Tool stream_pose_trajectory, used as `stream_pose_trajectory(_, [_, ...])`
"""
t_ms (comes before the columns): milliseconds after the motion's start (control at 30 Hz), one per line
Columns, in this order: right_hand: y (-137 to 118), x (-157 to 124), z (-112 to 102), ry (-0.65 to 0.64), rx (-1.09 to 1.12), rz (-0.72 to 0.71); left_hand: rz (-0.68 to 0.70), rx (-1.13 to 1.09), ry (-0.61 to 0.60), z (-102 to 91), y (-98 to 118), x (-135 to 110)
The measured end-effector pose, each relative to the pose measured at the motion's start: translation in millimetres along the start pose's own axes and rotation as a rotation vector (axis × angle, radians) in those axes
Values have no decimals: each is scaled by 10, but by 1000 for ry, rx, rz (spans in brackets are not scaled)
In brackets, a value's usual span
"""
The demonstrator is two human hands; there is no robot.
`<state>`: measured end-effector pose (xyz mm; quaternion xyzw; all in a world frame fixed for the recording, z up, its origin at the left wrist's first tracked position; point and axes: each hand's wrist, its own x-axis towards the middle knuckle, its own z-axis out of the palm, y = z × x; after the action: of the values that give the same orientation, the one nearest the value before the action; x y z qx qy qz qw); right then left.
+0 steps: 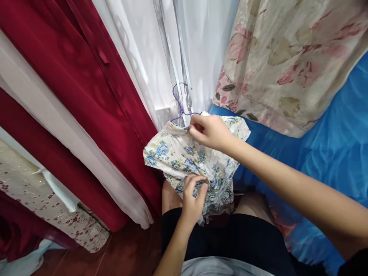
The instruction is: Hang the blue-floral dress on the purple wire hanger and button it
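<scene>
A small cream garment with blue flowers [184, 157] hangs on a purple wire hanger [178, 102] in front of my knees. My right hand [208, 130] pinches the garment's top edge at the neck, just under the hanger hook. My left hand [193, 197] is closed on the lower part of the fabric, fingers curled into it. The hanger's shoulders are hidden inside the cloth.
Dark red curtains [86, 88] and white sheer curtains [149, 57] hang to the left and ahead. A floral cream cloth [287, 57] drapes at the upper right above a blue sheet [330, 153]. My legs in black shorts [230, 237] are below, over a reddish wooden floor [126, 253].
</scene>
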<state>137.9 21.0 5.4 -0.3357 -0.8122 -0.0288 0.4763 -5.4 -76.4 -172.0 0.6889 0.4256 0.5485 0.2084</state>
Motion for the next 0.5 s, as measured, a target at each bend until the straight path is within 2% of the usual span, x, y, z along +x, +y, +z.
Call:
stream_pose_trajectory(100, [-62,-186,36,99,282,226,101,-97,258,-238,248,563])
stream_pose_trajectory(133, [-84,-228,50,120,398,297,160,-100,297,-319,337,765])
stream_pose_trajectory(167, [-104,-257,64,139,515,363,202,-69,273,-392,424,953])
stream_pose_trajectory(233, [-134,-278,95,165,719,466,252,44,149,-493,582,1249])
stream_pose_trajectory(300, [-140,-262,134,190,850,523,288,159,60,-527,709,1412])
stream_pose_trajectory(333, [-132,-251,161,200,891,540,306,197,54,-524,758,1451])
stream_pose_trajectory(400, [-99,-245,239,204,938,562,343,227,123,-511,817,1484])
stream_pose_trajectory(500, [-28,-346,402,164,936,608,367,194,333,-605,781,1538])
